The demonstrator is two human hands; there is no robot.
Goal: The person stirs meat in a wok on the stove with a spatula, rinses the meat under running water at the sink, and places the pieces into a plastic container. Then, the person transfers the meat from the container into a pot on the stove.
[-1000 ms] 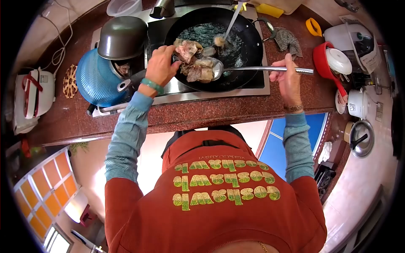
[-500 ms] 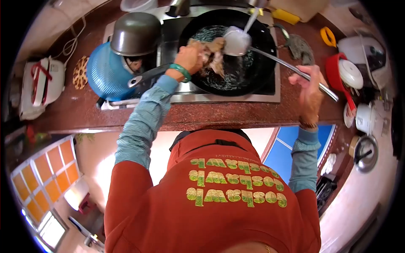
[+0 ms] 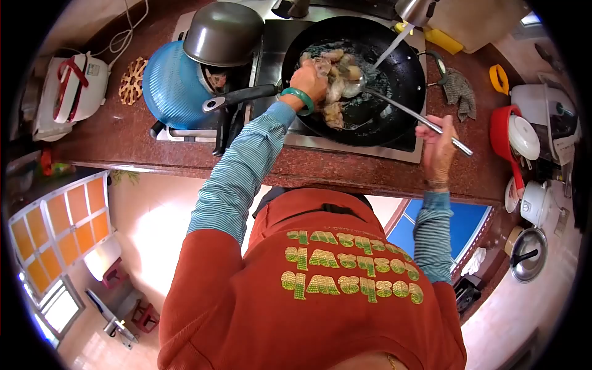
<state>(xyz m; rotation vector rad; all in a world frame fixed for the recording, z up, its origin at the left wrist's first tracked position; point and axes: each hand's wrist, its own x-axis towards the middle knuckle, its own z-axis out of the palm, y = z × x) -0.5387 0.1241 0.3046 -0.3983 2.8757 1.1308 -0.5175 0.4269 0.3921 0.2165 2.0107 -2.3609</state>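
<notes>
My left hand (image 3: 309,82) touches the meat (image 3: 336,91), inside the left edge of the pan (image 3: 404,77) (whether it pinches any, I can't tell). Outside the near-right rim, my right hand (image 3: 439,140) grips the ladle (image 3: 401,107), its handle slanting inward to the meat.

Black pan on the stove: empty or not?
Not empty: meat pieces and liquid show inside the black pan, by the left hand.
</notes>
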